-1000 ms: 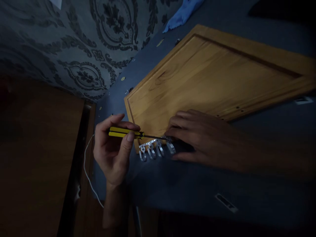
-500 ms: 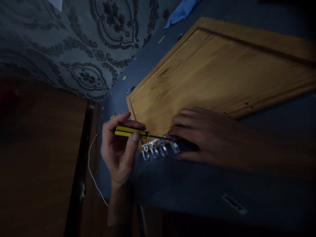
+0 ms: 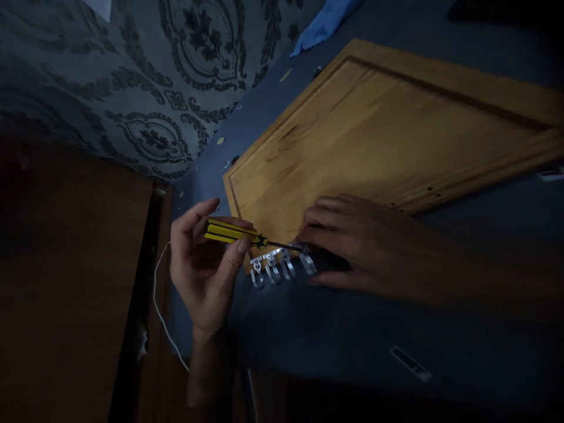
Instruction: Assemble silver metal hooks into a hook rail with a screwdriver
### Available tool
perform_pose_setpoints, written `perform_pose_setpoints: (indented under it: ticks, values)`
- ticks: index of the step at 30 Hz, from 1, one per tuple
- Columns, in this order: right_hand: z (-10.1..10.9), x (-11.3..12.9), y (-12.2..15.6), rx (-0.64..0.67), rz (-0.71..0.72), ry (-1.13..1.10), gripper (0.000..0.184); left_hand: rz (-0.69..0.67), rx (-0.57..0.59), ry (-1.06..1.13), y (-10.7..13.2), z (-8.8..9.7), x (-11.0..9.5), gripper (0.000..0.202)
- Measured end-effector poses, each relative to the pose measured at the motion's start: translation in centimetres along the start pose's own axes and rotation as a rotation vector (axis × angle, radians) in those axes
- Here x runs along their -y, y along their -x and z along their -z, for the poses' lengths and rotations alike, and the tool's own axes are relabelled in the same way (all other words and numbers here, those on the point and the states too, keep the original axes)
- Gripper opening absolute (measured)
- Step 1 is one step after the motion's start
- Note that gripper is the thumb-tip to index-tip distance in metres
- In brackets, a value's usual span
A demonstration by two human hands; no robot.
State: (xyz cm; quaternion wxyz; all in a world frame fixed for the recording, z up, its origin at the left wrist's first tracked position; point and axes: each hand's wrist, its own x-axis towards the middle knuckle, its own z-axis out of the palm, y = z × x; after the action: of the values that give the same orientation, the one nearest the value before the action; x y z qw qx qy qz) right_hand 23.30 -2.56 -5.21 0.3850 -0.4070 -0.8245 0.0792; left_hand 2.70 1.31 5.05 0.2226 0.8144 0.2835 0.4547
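A yellow and black screwdriver [image 3: 229, 232] is pinched between the thumb and fingers of my left hand [image 3: 205, 270], with the index finger lifted off its handle. Its thin shaft points right, and the tip meets a silver metal hook [image 3: 308, 264] at the edge of a wooden board [image 3: 352, 141]. My right hand [image 3: 352, 241] lies over that edge, fingers curled against this hook, fingertips partly hidden. Several similar hooks [image 3: 272, 270] stand in a row to the left along the same edge, curving out past the wood.
The board rests on a dark blue-grey surface [image 3: 335, 341] with small printed marks. Blue cloth [image 3: 326, 26] lies at the back by the patterned wall covering [image 3: 154, 135]. A white cable [image 3: 161, 311] hangs at the left edge. Small dark holes [image 3: 434, 192] show in the board's near rim.
The screwdriver handle has turned slightly between my left fingers, and that hand has shifted a little left with the index finger raised further. My right hand stays at the hook.
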Motion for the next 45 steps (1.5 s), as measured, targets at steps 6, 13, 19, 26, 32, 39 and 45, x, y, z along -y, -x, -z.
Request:
perform_pose_setpoints:
  ticks: [6,13,19,26,32,39,45]
  values:
    - [0.0,0.0,-0.1,-0.001,0.003,0.007,0.034,-0.009,0.022,-0.022,0.3,-0.1,0.5,0.033]
    - [0.1,0.1,-0.1,-0.014,0.014,-0.001,0.034,-0.144,0.000,-0.116,0.1,0.1,0.6,0.043]
    - [0.1,0.1,-0.3,0.001,0.002,0.040,0.035,-0.118,0.098,-0.136,-0.1,0.8,0.7,0.044]
    - [0.1,0.1,-0.2,0.025,0.001,0.040,0.033,-0.118,-0.007,-0.102,-0.2,-0.2,0.6,0.037]
    - [0.1,0.0,-0.1,0.034,-0.006,0.028,0.037,-0.065,0.074,-0.082,-0.2,0.5,0.9,0.040]
    - [0.0,0.0,-0.1,0.036,-0.018,0.020,0.036,-0.051,0.054,-0.007,0.0,-0.5,0.3,0.044]
    - [0.1,0.0,0.0,0.024,-0.010,0.013,0.038,-0.004,0.124,0.090,-0.4,0.1,0.1,0.050]
